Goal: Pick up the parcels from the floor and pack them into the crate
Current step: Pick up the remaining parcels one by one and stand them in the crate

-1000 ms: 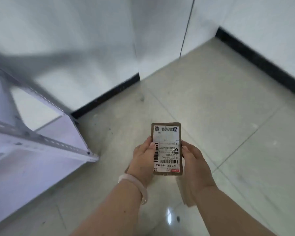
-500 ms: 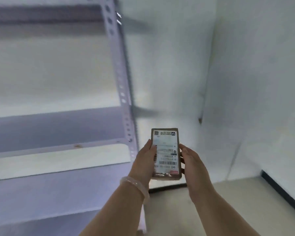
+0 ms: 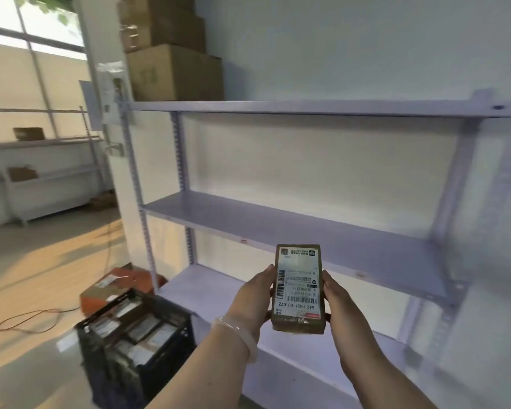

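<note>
The left hand (image 3: 252, 301) and right hand (image 3: 337, 302) each grip a long edge of 1 parcel (image 3: 298, 286) (label up); the crate (image 3: 168, 364), holding other parcels, sits at 8 o'clock.

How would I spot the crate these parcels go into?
Find the big pale metal shelf against the wall. On the floor at its left end stands the crate, in front of an orange box. It alone is black with lattice sides, already holding labelled parcels.

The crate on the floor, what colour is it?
The crate is black. The head view, the only one, shows it at the lower left.
</note>
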Available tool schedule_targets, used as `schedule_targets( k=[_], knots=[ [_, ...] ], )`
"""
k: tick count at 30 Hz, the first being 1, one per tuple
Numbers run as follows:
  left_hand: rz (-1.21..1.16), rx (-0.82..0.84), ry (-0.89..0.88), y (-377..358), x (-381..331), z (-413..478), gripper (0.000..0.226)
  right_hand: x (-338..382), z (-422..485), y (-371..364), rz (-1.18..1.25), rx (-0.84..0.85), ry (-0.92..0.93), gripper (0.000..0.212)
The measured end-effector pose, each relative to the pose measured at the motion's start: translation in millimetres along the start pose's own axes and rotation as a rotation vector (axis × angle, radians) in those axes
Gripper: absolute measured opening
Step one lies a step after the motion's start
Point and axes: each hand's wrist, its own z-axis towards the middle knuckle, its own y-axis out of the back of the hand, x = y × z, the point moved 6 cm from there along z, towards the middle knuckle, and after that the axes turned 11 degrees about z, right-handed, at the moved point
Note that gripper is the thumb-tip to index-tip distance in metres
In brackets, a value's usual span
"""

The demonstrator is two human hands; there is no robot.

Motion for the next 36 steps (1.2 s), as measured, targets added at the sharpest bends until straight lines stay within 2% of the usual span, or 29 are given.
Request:
schedule_targets(
  k=[7, 10, 12, 15, 20, 29, 33, 36],
  knots=[
    [0.019, -0.149, 0.073, 242.5, 37.4, -6.6, 0.034, -79.3, 20.1, -235.7, 0.268, 0.199, -0.293, 0.042],
    [0.03, -0.222, 0.109, 319.8, 42.6, 0.1, 0.029, -87.9, 34.3, -311.3, 0.338, 0.292, -0.34, 0.043],
    [0.005, -0.248, 0.143, 357.6, 47.4, 7.9, 0.038, -92.4, 46.4, -345.0, 0.343, 0.312, -0.354, 0.046],
    [-0.072, -0.239, 0.159, 398.2, 53.9, 28.7, 0.036, -103.7, 71.1, -378.6, 0.331, 0.33, -0.396, 0.046],
    [-0.116, -0.263, 0.145, 449.4, 62.7, 81.7, 0.037, -131.2, 131.4, -418.7, 0.347, 0.312, -0.431, 0.061],
    [-0.115, -0.258, 0.216, 513.1, 82.6, 191.6, 0.047, -198.7, 232.7, -461.5, 0.456, 0.343, -0.532, 0.062],
    [-0.15, -0.241, 0.261, 539.4, 109.6, 245.1, 0.046, -237.5, 273.9, -479.0, 0.445, 0.247, -0.571, 0.059],
    [-0.148, -0.165, 0.342, 557.9, 146.3, 289.4, 0.029, -285.8, 295.6, -492.5, 0.466, 0.129, -0.628, 0.064]
  ],
)
